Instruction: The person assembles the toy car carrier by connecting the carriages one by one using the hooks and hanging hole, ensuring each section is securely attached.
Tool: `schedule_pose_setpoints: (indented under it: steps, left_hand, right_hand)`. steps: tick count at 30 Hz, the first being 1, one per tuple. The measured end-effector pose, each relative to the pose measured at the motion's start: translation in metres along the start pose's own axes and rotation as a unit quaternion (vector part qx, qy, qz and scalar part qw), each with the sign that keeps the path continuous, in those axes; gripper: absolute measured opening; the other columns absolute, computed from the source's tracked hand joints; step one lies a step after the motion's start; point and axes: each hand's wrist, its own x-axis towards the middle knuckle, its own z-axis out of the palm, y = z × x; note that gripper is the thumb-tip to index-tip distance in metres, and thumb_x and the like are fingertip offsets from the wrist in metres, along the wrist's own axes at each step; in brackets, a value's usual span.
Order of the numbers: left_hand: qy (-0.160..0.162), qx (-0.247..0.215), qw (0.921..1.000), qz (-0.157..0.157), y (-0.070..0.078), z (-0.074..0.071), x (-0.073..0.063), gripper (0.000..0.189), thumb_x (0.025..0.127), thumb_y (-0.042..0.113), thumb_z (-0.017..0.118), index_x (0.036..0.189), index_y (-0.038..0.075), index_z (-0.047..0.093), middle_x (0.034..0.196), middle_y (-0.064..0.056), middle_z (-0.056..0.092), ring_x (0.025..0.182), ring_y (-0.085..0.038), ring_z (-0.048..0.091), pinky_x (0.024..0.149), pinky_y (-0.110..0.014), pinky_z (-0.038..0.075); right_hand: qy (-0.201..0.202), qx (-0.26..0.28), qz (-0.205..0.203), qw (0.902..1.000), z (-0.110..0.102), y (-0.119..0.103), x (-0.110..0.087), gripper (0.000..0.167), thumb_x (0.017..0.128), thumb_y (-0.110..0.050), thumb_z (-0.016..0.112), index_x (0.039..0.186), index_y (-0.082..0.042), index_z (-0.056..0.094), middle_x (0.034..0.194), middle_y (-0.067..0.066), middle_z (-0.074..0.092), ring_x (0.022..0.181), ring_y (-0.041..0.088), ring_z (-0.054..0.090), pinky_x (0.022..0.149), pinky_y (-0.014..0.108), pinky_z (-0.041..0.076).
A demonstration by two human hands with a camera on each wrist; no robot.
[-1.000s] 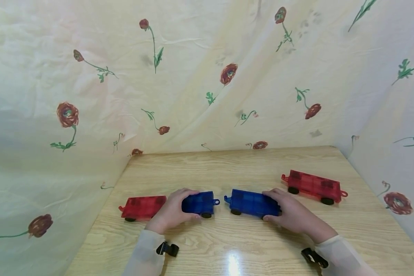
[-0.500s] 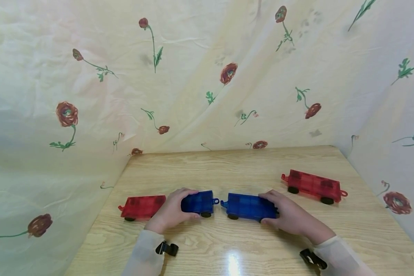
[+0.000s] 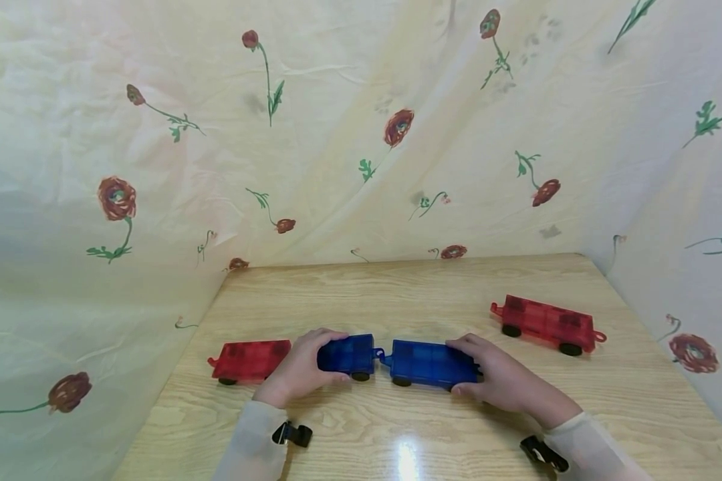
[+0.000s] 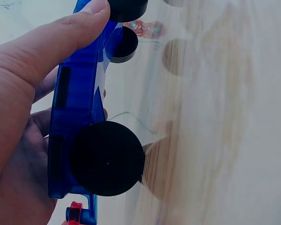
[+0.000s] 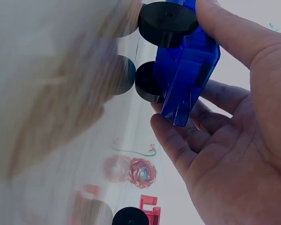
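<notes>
My left hand (image 3: 301, 369) grips a translucent blue toy train car (image 3: 353, 354) with black wheels, thumb on the near side. In the left wrist view, a red ring (image 4: 75, 213) sits around the hook at this car's rear. The ring belongs to the red car (image 3: 254, 361) standing to its left, partly covered by the hand. My right hand (image 3: 501, 375) holds a second blue train car (image 3: 427, 363) by its right end, thumb near and fingers far. Its hook (image 3: 386, 359) overlaps the left blue car's ring in the head view. The black wheels (image 5: 167, 23) show from the right wrist.
Another red train car (image 3: 546, 324) stands farther back at the right, hook to the left and ring to the right. The wooden tabletop (image 3: 361, 434) reflects a light near its front. A flower-patterned cloth (image 3: 337, 167) borders the back and sides.
My right hand has drawn the second blue car left and slightly nearer, so its hook now overlaps the first blue car's ring. My left hand has stayed almost still.
</notes>
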Motion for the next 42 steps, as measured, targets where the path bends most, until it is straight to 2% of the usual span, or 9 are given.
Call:
schedule_pose_setpoints:
  steps: [9,17,27,42]
  left_hand:
    - [-0.004,0.006,1.0000,0.003,0.0033,0.0018,0.0000,0.083,0.080,0.051,0.089,0.153,0.032,0.054,0.144,0.015,0.055,0.140,-0.023,0.048,0.113,-0.055,0.043]
    - [-0.008,0.020,0.9997,-0.008,0.0060,0.0020,-0.0006,0.083,0.081,0.055,0.086,0.154,0.033,0.053,0.147,0.015,0.053,0.142,-0.025,0.045,0.113,-0.058,0.041]
    - [-0.006,0.028,0.9996,-0.006,0.0048,0.0022,0.0002,0.082,0.082,0.054,0.086,0.154,0.032,0.054,0.145,0.015,0.054,0.140,-0.023,0.047,0.113,-0.056,0.042]
    - [-0.003,0.026,0.9996,-0.005,0.0019,0.0008,-0.0004,0.082,0.081,0.056,0.085,0.153,0.033,0.054,0.146,0.014,0.054,0.140,-0.024,0.047,0.113,-0.056,0.043]
  right_hand:
    - [0.000,-0.003,-0.006,1.0000,-0.0014,-0.0023,-0.0004,0.084,0.086,-0.045,0.086,0.154,-0.009,0.052,0.140,0.001,0.057,0.135,0.031,0.053,0.107,0.058,0.046]
    - [-0.002,-0.006,-0.011,0.9999,-0.0008,-0.0018,0.0001,0.083,0.086,-0.041,0.088,0.153,-0.008,0.052,0.140,0.002,0.057,0.135,0.031,0.053,0.107,0.058,0.047]
    - [-0.004,0.001,-0.011,0.9999,0.0005,0.0016,0.0003,0.084,0.086,-0.045,0.086,0.155,-0.010,0.052,0.142,0.002,0.057,0.136,0.032,0.052,0.107,0.060,0.046]
    - [-0.003,0.007,-0.006,1.0000,-0.0012,-0.0005,0.0003,0.082,0.087,-0.042,0.087,0.154,-0.010,0.052,0.142,0.002,0.056,0.137,0.033,0.051,0.108,0.061,0.045]
